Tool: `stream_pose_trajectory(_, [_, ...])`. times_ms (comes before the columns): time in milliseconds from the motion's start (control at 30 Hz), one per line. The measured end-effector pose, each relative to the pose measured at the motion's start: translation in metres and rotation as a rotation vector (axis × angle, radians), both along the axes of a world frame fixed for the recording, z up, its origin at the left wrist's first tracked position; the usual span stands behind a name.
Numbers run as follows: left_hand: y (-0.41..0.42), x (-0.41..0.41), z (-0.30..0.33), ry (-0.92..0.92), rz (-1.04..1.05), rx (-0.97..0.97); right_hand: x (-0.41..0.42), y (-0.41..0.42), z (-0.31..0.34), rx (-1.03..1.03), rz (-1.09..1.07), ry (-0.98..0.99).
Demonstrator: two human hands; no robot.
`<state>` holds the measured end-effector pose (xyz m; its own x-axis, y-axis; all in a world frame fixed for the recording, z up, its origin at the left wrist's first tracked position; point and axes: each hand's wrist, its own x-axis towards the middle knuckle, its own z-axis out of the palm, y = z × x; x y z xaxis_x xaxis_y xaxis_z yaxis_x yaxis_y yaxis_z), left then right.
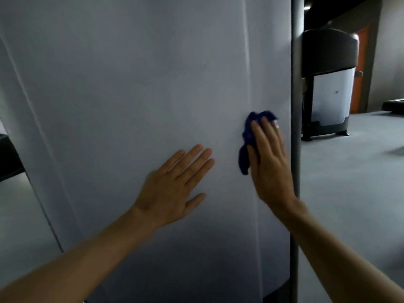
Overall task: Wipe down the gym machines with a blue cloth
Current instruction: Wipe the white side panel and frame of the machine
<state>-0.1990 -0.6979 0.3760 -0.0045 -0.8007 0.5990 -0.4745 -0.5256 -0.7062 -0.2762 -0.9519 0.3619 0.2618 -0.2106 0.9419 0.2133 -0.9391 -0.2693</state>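
R hand (270, 162) flat, pressing blue cloth (247, 136) on white panel (131, 95) — L hand (175, 184) flat beside.

2 bare forearms, no sleeves, ring (277, 126) on right grip (270, 162)

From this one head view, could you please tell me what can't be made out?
- Blue cloth: mostly hidden under the right hand.
- White panel: top and base cut off by the frame edges.
- Left hand: palm side faces the panel, so contact is unclear.
- Far machine: too blurred to identify.
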Motion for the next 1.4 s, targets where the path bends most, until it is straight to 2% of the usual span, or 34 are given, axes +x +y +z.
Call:
stream_pose_trajectory(100, [0.01, -0.001, -0.008, -0.009, 0.019, -0.066, 0.007, -0.031, 0.043, 0.743, 0.053, -0.035])
stream_pose_trajectory(133, [0.012, -0.001, -0.012, -0.01, 0.026, -0.095, 0.008, -0.029, 0.059, 0.893, 0.088, -0.042])
stream_pose_trajectory(167, [0.014, 0.0, -0.016, -0.008, 0.035, -0.122, 0.008, -0.019, 0.071, 0.93, 0.116, -0.054])
stream_pose_trajectory(233, [0.021, 0.002, -0.025, 0.016, 0.039, -0.18, 0.008, 0.021, 0.085, 0.783, 0.119, -0.096])
stream_pose_trajectory(367, [0.043, 0.009, -0.047, 0.088, 0.034, -0.318, 0.015, 0.109, 0.072, 0.123, 0.01, -0.153])
stream_pose_trajectory(500, [0.081, 0.018, -0.068, 0.151, 0.089, -0.425, 0.033, 0.159, 0.029, -0.636, -0.022, 0.075])
stream_pose_trajectory(633, [0.125, 0.022, -0.089, 0.229, 0.186, -0.42, 0.03, 0.152, -0.028, -1.044, -0.079, 0.212])
stream_pose_trajectory(733, [0.152, 0.017, -0.093, 0.318, 0.263, -0.393, 0.025, 0.135, -0.024, -1.323, -0.13, 0.254])
stream_pose_trajectory(800, [0.163, 0.012, -0.092, 0.374, 0.298, -0.402, 0.027, 0.133, 0.004, -1.34, -0.133, 0.223])
stream_pose_trajectory(933, [0.173, -0.001, -0.094, 0.525, 0.299, -0.458, 0.026, 0.151, 0.063, -0.938, -0.174, 0.134])
stream_pose_trajectory(1033, [0.176, -0.013, -0.103, 0.639, 0.314, -0.45, 0.024, 0.174, 0.05, -0.742, -0.127, 0.142])
stream_pose_trajectory(1067, [0.178, -0.016, -0.105, 0.669, 0.32, -0.431, 0.025, 0.178, 0.035, -0.777, -0.104, 0.166])
stream_pose_trajectory(1200, [0.194, -0.036, -0.107, 0.761, 0.395, -0.323, 0.037, 0.181, -0.026, -1.15, 0.001, 0.251])
stream_pose_trajectory(1400, [0.221, -0.084, -0.088, 0.84, 0.579, -0.267, 0.043, 0.192, -0.021, -1.091, 0.116, 0.235])
